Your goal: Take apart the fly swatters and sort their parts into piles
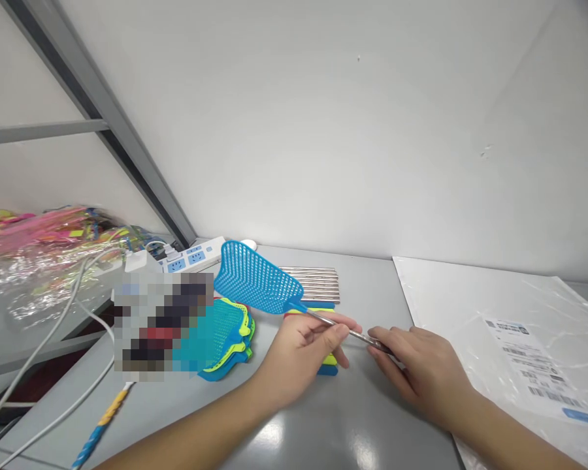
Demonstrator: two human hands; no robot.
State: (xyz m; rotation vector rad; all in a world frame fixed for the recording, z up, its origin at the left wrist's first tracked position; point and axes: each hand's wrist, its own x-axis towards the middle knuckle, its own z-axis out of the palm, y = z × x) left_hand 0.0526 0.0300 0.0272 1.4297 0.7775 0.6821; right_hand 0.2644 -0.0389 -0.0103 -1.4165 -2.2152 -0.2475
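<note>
A blue mesh fly swatter (259,281) is held slantwise above the table, its head up to the left. My left hand (296,352) pinches its thin metal rod a short way below the head. Farther down the same rod, the fingers of my right hand (421,365) are closed around the lower end. Behind the hands lies a row of metal rods (311,284). Blue and yellow-green strips (327,370), perhaps handles, are partly covered by my left hand. Left of it rests a stack of loose swatter heads (225,343) in blue, yellow-green and other colours.
A power strip (196,256) with white cables (73,287) stands at the back left. Clear bags of colourful items (53,254) fill the far left. A blue and orange stick (102,421) lies in front, below a blurred patch. A labelled white parcel (470,313) covers the right side.
</note>
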